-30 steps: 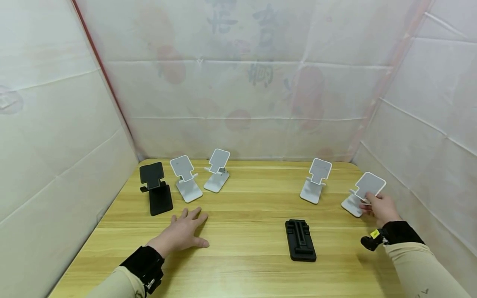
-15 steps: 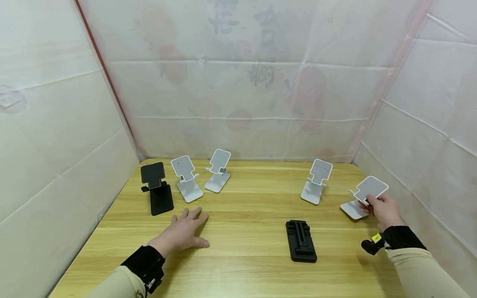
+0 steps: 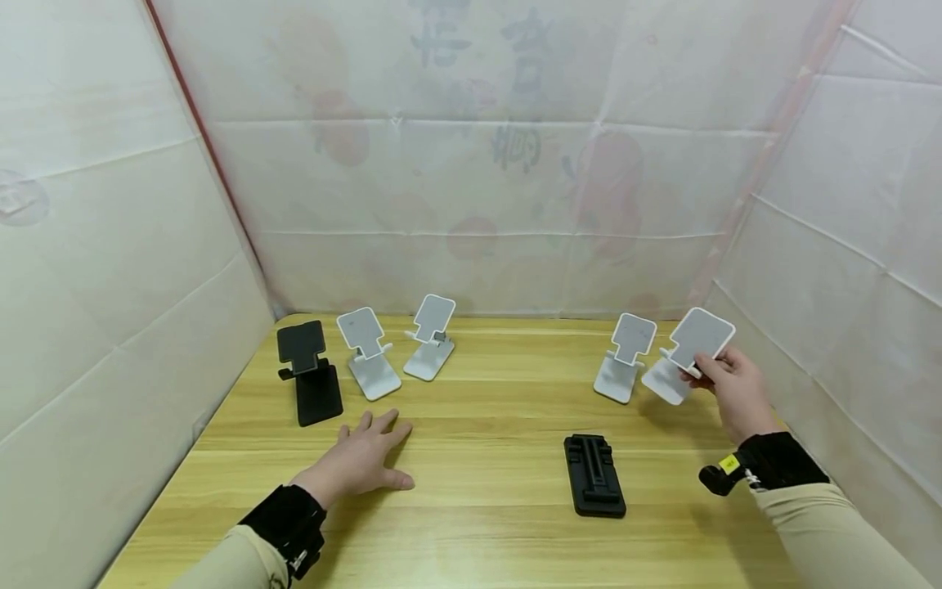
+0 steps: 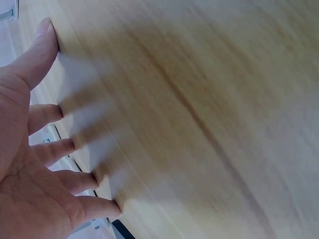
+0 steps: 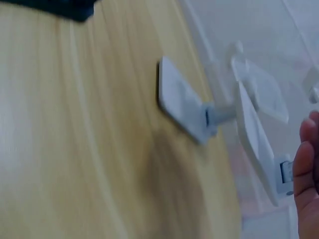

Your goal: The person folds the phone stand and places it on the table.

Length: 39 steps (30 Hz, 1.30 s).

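My right hand (image 3: 739, 397) pinches a white phone stand (image 3: 702, 335) with a grey plate, at the right of the table. The stand is raised off the wood, with a shadow below it. Just left of it stands another white phone stand (image 3: 633, 337), upright and unfolded. In the right wrist view the held stand (image 5: 256, 144) hangs near the fingers (image 5: 304, 164), and the other stand's base (image 5: 182, 97) lies flat on the table. My left hand (image 3: 356, 458) rests on the table with its fingers spread, holding nothing. A black folded phone stand (image 3: 594, 476) lies between the hands.
Toward the back left, an unfolded black phone stand (image 3: 302, 348) and two white ones, a nearer stand (image 3: 361, 331) and a farther stand (image 3: 434, 319), are upright on the wooden table (image 3: 508, 384). Pale sheeting (image 3: 471, 180) encloses the table's back and sides.
My right hand has lifted the white phone stand off the table and carried it left and away from me, closer to the other white stand. My left hand has stayed put.
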Available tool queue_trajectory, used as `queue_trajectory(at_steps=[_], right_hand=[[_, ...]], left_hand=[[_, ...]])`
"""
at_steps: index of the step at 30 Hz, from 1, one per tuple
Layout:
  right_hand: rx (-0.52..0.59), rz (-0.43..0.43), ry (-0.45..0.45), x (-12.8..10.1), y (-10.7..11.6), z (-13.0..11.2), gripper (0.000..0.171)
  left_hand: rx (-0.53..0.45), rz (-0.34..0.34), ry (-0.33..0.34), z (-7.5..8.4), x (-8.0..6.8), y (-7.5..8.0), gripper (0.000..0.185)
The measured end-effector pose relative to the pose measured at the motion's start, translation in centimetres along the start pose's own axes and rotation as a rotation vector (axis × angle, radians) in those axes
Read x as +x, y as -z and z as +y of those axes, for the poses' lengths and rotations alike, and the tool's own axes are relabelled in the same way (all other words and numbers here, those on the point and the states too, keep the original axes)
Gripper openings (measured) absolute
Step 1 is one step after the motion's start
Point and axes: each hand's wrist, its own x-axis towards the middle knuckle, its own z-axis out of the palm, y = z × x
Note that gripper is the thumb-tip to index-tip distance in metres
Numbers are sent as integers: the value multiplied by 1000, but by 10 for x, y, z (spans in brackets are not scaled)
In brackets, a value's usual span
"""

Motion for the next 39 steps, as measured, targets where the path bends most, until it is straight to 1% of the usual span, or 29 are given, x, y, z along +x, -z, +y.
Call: queue_trajectory(at_steps=[3,6,11,18,24,27,30,33,39], right_hand=[[-21,-59,40,1,-15,-3,6],[-100,-115,58,1,-29,-7,8],[-196,-181,24,0,-50,-13,19],[-271,-243,-2,-3,-77,-18,33],[-331,-294,-46,-3,-98,-18,40],[-333,-312,-57,-2,-107,-16,41],[-328,-328,-61,-2,-117,-14,42],[-327,-346,-69,-2,-127,-12,43],[-295,-384,-59,-1,-149,-10,41]], left_hand=[[4,-3,-2,0,0,1,91],[8,-4,-5,0,0,1,91],[14,-11,-9,-1,-1,1,91],[20,-27,-4,0,0,7,84],[23,10,12,7,4,8,75],[8,45,-3,13,8,7,69],[-44,93,-47,19,15,5,66],[-124,133,-81,27,24,3,65],[-350,154,-109,51,45,3,68]])
